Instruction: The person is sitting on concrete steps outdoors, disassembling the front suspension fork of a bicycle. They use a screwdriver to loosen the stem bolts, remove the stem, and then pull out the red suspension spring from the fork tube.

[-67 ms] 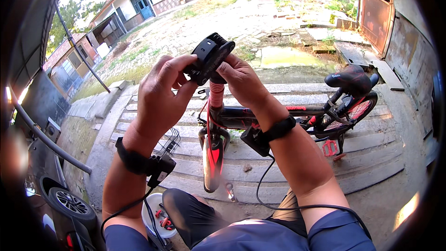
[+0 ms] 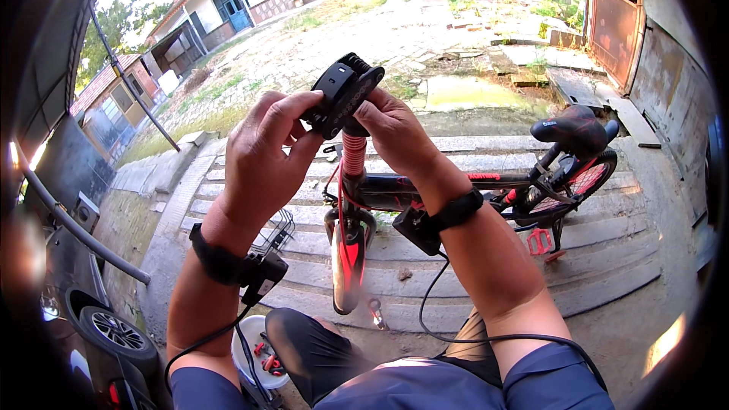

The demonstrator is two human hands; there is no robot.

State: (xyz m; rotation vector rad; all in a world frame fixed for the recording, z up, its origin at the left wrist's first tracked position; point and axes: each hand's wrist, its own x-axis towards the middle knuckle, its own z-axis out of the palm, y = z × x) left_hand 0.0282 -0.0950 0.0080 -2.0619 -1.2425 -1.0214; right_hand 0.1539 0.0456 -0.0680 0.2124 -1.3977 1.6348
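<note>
A chunky, curved black part with rounded ends (image 2: 345,95) sits just above the middle of the view, at 12 o'clock, held between both bare hands. The left hand (image 2: 262,152) pinches its left end, thumb and forefinger narrow around the edge; the right hand (image 2: 399,133) grips its lower right side, thumb laid near the rim and the other fingers partly hidden behind. The part is right over the red ribbed steering column (image 2: 354,156) of a black-and-red bicycle (image 2: 380,191) — whether it is joined there I cannot tell.

The bicycle stands on long grey stone slabs (image 2: 486,144), its black padded saddle (image 2: 573,133) between 2 and 3 o'clock, its spoked rear wheel (image 2: 601,176) at 3 and a red pedal (image 2: 540,241) between 3 and 4. At 6 o'clock a small tool (image 2: 377,313), too small to make out, lies on the ground. A round white bucket (image 2: 241,353) with red and black items inside stands at 7 o'clock, beside the person's knee; a silver-spoked car wheel (image 2: 118,332) shows at 8.
</note>
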